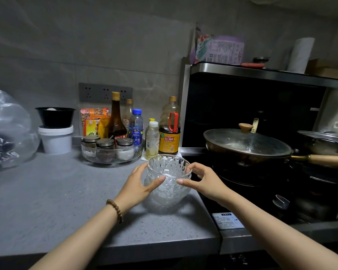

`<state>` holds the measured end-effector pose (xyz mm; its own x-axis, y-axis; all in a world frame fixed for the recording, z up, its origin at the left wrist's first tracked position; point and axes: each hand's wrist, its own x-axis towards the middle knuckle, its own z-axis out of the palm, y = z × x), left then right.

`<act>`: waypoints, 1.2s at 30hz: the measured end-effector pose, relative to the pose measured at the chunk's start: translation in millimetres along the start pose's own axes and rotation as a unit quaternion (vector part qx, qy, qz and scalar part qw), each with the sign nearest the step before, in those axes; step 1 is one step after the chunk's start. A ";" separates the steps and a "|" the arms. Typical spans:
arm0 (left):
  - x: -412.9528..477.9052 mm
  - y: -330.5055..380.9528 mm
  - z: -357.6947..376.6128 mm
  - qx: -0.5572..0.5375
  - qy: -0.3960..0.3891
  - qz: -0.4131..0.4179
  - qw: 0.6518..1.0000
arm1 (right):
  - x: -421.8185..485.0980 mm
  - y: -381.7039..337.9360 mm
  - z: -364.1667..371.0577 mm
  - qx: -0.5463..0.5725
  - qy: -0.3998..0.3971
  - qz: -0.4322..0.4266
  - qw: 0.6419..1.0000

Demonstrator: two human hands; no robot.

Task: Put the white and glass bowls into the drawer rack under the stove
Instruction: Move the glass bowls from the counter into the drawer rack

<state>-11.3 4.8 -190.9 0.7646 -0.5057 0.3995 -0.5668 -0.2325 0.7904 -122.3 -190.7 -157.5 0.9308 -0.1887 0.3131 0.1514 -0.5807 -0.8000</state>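
**Glass bowl stack in two-handed grasp at counter edge; drawer rack not in view**

Item under handling: a nested stack of cut-glass bowls [169, 191] at the right end of the grey countertop [57, 201], just beside the stove [252, 195]. Whether its base rests on the counter or is just clear of it cannot be told.

Grip: the left hand [141, 186] wraps the stack's left flank, thumb across the near side. The right hand [205, 182] does the same on the right, thumb on the near wall and fingers curled over the far rim. Both hands are closed around the glass.

Recommendation for the lift: the bowls sit loosely one inside another and the faceted glass is probably slippery. The load should be carried by the lowest bowl, not the top rim, and the stack kept level so nothing slides. The pan handle [324, 159] projects to the right, so a straight lift and a pull back toward the body looks safest.

Containers noted:
- Glass tray [86, 152] holding three lidded jars [105, 145] with pale and dark seasonings.
- Black bowl [56, 117], something pale inside, set atop a white tub [56, 142]; tub contents hidden.
- Frying pan [246, 154] under a glass lid [246, 142]; contents not discernible.
- Soy sauce bottle [169, 133], partly full.

No white bowl is identifiable.
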 end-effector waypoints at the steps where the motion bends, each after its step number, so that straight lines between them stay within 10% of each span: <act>1: 0.8 2.0 -0.1 0.011 0.012 0.004 1.000 | 0.3 -1.6 -0.6 0.009 0.005 -0.005 1.000; 14: -6.2 104.2 38.8 -0.259 -0.019 0.085 0.962 | -46.4 -41.0 -56.9 0.171 0.080 0.001 0.982; 36: -71.5 148.2 297.3 -0.387 -0.404 -0.165 0.813 | -244.5 72.2 -189.4 0.126 0.123 0.125 0.976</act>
<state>-241.2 -240.5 -240.5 0.2082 -0.9747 -0.0808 0.2287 -0.0318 0.9730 -402.0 -336.6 -194.9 0.8458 -0.5019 0.1810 0.0355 -0.2855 -0.9577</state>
